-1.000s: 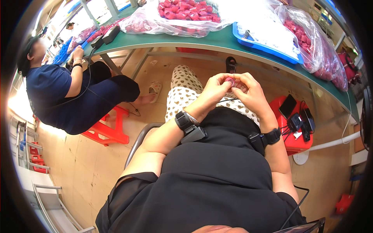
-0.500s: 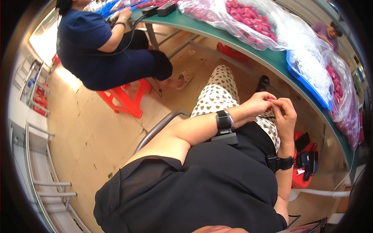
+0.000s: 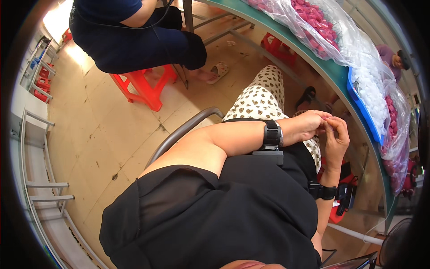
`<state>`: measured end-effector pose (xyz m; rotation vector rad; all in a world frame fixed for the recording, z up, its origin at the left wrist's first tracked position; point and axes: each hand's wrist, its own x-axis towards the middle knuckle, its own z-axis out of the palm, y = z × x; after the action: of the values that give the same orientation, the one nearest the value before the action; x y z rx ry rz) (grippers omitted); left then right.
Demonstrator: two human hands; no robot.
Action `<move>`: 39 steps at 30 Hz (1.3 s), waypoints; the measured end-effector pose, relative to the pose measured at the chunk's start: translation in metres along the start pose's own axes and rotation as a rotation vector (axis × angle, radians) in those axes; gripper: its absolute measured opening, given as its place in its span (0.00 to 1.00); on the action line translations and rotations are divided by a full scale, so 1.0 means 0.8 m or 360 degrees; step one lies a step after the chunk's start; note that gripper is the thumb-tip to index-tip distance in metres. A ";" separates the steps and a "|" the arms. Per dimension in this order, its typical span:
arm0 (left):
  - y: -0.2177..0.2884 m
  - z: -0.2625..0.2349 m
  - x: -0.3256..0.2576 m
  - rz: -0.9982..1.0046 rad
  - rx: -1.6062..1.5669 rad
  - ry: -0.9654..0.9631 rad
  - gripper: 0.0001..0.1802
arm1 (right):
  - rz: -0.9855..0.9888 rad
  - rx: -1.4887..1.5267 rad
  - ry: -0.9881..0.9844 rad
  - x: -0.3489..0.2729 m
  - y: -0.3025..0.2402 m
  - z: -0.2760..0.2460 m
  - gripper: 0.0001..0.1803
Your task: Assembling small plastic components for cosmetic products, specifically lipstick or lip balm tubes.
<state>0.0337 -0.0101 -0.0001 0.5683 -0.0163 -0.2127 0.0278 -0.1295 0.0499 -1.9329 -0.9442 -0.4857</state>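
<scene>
My left hand (image 3: 309, 126) and my right hand (image 3: 337, 138) meet fingertip to fingertip above my lap, near the edge of the green table. Both are closed in a pinch. Whatever sits between the fingertips is hidden now; a bit of pink shows there in the earlier view. Beyond the hands, on the table, lie a blue tray (image 3: 357, 104) of white pieces (image 3: 371, 92) and a clear plastic bag (image 3: 396, 154) with dark pink pieces (image 3: 391, 114). Farther along is a heap of small pink pieces (image 3: 316, 22) in clear plastic.
The green table (image 3: 268, 20) curves round from the far side to my right. A co-worker in dark blue sits on a red stool (image 3: 145, 89) at the far left. Under the table stands another red stool (image 3: 277, 48). Black devices (image 3: 346, 197) rest by my right forearm.
The view has shifted, so the co-worker and the stool appear higher. My hands stay together, and the pink bit between the fingertips no longer shows clearly.
</scene>
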 end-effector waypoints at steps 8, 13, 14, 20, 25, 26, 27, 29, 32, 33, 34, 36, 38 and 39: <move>0.004 0.002 -0.012 0.0179 0.0337 0.0193 0.12 | 0.0037 0.0100 0.0000 0.000 0.005 0.002 0.05; 0.009 -0.002 -0.014 0.0099 0.0373 0.0095 0.11 | 0.0119 0.0187 0.0000 -0.001 0.005 -0.001 0.04; 0.010 -0.003 -0.012 0.0091 0.0423 0.0073 0.10 | 0.0148 0.0193 -0.0004 -0.001 0.004 -0.003 0.04; 0.012 0.003 -0.018 0.0177 0.0624 0.0180 0.10 | 0.0221 0.0275 0.0022 -0.005 0.009 -0.004 0.03; 0.016 0.011 -0.021 0.0204 0.0712 0.0183 0.11 | 0.0361 0.0426 0.0057 -0.007 0.017 -0.008 0.03; 0.016 0.011 -0.020 0.0292 0.0759 0.0161 0.11 | 0.0369 0.0440 0.0048 -0.007 0.016 -0.008 0.03; 0.016 0.010 -0.017 0.0382 0.0852 0.0146 0.12 | 0.0375 0.0455 0.0039 -0.006 0.016 -0.008 0.03; 0.014 0.008 -0.015 0.0378 0.0896 0.0162 0.12 | 0.0416 0.0488 0.0035 -0.007 0.019 -0.010 0.03; 0.016 0.010 -0.019 0.0270 0.0885 0.0150 0.14 | 0.0521 0.0589 0.0067 -0.008 0.029 -0.009 0.04; 0.014 0.010 -0.020 0.0236 0.0820 0.0158 0.16 | 0.0590 0.0658 0.0091 -0.010 0.033 -0.008 0.04; 0.013 0.010 -0.020 0.0202 0.0754 0.0165 0.18 | 0.0592 0.0658 0.0092 -0.010 0.036 -0.008 0.04; 0.013 0.009 -0.020 0.0208 0.0748 0.0178 0.19 | 0.0664 0.0802 0.0137 -0.011 0.039 -0.007 0.04; 0.013 0.008 -0.020 0.0211 0.0740 0.0194 0.20 | 0.0648 0.0751 0.0137 -0.012 0.037 -0.005 0.04; 0.014 0.007 -0.020 0.0211 0.0757 0.0194 0.19 | 0.0623 0.0702 0.0135 -0.011 0.036 -0.005 0.04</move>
<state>0.0198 -0.0008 0.0116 1.0497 0.0140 -0.0423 0.0447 -0.1451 0.0300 -1.6213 -0.5400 -0.1142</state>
